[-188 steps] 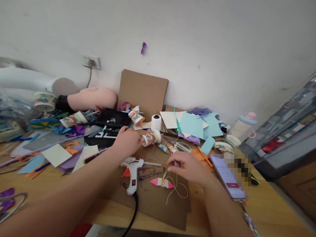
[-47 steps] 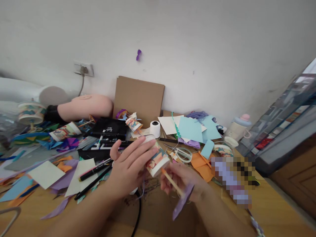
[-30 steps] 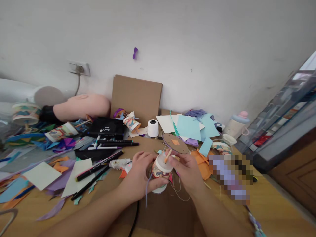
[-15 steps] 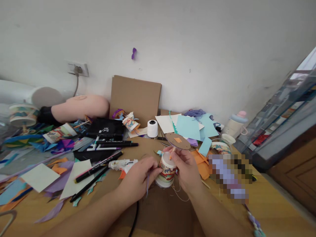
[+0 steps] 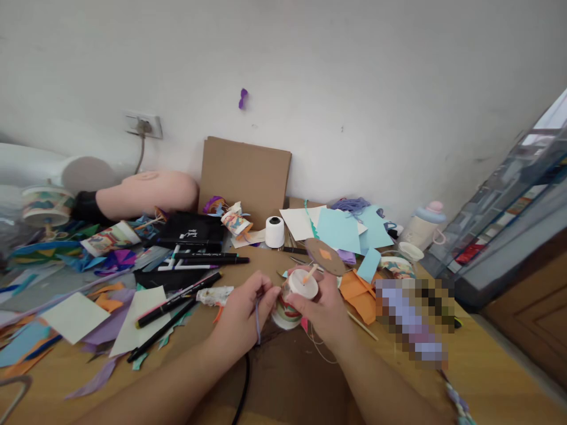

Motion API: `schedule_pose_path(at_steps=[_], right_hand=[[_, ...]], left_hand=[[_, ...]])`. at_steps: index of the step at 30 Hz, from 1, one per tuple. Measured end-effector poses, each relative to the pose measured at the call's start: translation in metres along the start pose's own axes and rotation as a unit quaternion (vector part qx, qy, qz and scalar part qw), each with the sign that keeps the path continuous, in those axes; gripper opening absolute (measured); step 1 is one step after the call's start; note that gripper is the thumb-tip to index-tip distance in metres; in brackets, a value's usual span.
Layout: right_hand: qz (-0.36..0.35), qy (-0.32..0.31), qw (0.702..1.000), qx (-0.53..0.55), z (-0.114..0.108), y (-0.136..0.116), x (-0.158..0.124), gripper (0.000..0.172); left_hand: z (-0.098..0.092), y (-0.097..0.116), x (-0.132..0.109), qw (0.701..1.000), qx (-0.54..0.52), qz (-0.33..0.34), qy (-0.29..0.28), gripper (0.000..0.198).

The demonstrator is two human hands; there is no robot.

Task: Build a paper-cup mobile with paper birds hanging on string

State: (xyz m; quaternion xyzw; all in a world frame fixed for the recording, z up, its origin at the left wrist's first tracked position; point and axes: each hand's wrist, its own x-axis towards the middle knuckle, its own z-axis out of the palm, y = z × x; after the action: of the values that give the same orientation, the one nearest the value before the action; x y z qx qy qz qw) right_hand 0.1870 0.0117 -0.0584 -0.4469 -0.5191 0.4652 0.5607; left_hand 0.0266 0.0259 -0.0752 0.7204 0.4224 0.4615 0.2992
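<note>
My right hand [image 5: 325,304] is wrapped round a patterned paper cup [image 5: 286,311], which leans to the right. A wooden stick [image 5: 312,273] rises from its white top and carries a brown cardboard disc [image 5: 325,256] with an orange patch. Pale thread loops below the cup. Beside the cup, my left hand [image 5: 243,307] pinches a lilac strand of yarn [image 5: 257,321] that hangs from its fingers. Left of that hand lies a clear hot glue gun [image 5: 215,295], partly hidden by it.
Markers [image 5: 177,301] and paper scraps spread across the left side. A white thread spool [image 5: 274,232] stands behind my hands, near blue paper sheets [image 5: 339,229]. Orange paper [image 5: 358,292] and a bottle [image 5: 420,227] are at right; cardboard [image 5: 245,177] leans on the wall.
My right hand has shifted from the stick down onto the cup. Cup and disc have tilted right. My left hand has moved slightly left and down, with the yarn still pinched.
</note>
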Motion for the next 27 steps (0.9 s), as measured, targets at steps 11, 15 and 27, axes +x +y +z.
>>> schedule_pose_path(at_steps=[11,15,27], right_hand=[[-0.092,0.067,0.993,0.02,-0.009,-0.005,0.006,0.042],[-0.098,0.084,0.991,0.024,-0.011,-0.001,0.007,0.051],[-0.076,0.086,0.992,0.058,-0.011,-0.004,0.006,0.062]], left_hand=[[-0.006,0.006,-0.007,0.995,0.04,0.086,0.043,0.023],[-0.006,0.006,-0.008,0.993,0.05,0.1,0.047,0.023],[-0.008,0.006,-0.01,0.991,0.016,0.128,0.039,0.023]])
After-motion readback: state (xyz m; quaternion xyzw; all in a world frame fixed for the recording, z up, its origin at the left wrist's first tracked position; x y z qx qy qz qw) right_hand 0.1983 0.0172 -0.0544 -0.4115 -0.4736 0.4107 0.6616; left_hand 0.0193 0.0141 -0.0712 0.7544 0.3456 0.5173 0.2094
